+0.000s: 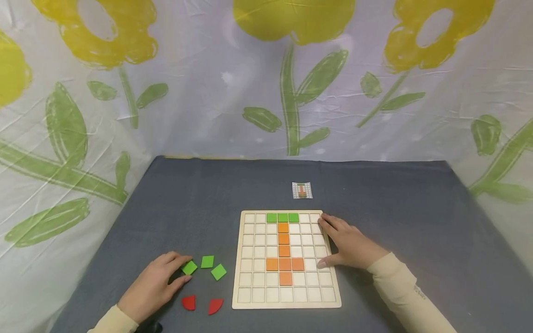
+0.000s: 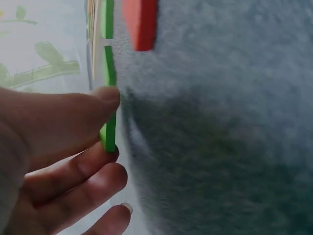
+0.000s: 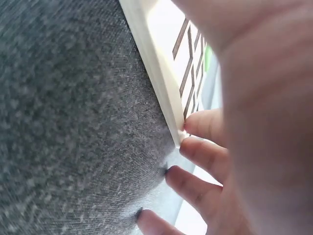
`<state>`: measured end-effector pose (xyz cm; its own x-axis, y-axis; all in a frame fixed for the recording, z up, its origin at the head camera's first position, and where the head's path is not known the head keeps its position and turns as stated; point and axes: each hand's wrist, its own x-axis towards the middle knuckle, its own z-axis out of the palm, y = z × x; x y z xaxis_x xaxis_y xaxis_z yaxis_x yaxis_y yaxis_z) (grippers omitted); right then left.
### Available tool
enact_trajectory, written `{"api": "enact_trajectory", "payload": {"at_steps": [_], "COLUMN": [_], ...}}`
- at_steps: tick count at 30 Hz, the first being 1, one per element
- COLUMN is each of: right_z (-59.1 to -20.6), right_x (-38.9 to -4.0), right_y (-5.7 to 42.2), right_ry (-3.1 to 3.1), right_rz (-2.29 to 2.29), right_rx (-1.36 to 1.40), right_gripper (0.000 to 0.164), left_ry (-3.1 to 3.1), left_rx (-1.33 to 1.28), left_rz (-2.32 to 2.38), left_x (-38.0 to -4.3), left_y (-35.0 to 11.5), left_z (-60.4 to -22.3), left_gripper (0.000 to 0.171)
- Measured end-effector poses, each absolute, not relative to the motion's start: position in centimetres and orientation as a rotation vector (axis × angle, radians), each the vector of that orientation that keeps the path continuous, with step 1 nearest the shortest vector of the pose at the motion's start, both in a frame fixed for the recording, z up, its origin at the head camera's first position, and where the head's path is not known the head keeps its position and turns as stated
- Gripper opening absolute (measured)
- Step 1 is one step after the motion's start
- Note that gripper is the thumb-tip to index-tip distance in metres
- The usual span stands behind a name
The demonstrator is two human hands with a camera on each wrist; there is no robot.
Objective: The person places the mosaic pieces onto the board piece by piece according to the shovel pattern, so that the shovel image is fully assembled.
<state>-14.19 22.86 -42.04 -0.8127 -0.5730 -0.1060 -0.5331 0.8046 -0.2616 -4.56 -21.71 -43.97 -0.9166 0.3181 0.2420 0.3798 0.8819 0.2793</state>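
Observation:
My left hand (image 1: 151, 286) pinches a green square tile (image 1: 189, 268) between thumb and fingers, low over the table left of the board. In the left wrist view the thumb crosses the edge of that tile (image 2: 111, 132), and the other fingers are spread below. Two more green tiles (image 1: 207, 262) (image 1: 218, 272) lie beside it. On the wooden grid board (image 1: 287, 305), green squares (image 1: 282, 218) form a short row above an orange column (image 1: 284, 251) with a crossbar. My right hand (image 1: 351, 243) rests on the board's right edge, fingers spread, fingertips touching its far corner.
Two red quarter-circle pieces (image 1: 189, 303) (image 1: 215, 306) lie in front of the green tiles. A small printed pattern card (image 1: 301, 190) lies behind the board on the dark grey tabletop (image 1: 208, 189). A flowered cloth (image 1: 200, 92) hangs around the table's back and sides.

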Motion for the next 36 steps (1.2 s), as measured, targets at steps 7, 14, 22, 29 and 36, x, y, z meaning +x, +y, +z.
{"api": "enact_trajectory", "payload": {"at_steps": [7, 14, 22, 29, 36], "right_z": [-42.3, -42.3, -42.1, -42.1, -42.1], "right_x": [-14.3, -14.2, -14.1, -14.2, -14.2], "right_y": [22.9, 23.0, 22.9, 22.9, 22.7], "right_ry": [2.825, 2.822, 2.823, 2.833, 2.832], "right_rz": [-0.339, -0.34, -0.351, -0.337, -0.325], "right_rx": [-0.872, -0.862, -0.854, -0.86, -0.867], "right_gripper": [0.107, 0.107, 0.107, 0.107, 0.106], "left_ry": [-2.735, -2.692, -2.649, -2.675, -2.701], "left_rx": [-0.67, -0.741, -0.863, -1.011, -1.138], "left_rz": [-0.367, -0.338, -0.359, -0.487, -0.534], "left_x": [-4.8, -5.3, -5.8, -6.5, -7.2], "left_y": [-20.2, -18.1, -15.4, -12.4, -11.1], "left_z": [-42.8, -41.3, -40.1, -40.1, -40.8], "left_gripper": [0.041, 0.038, 0.035, 0.031, 0.029]}}
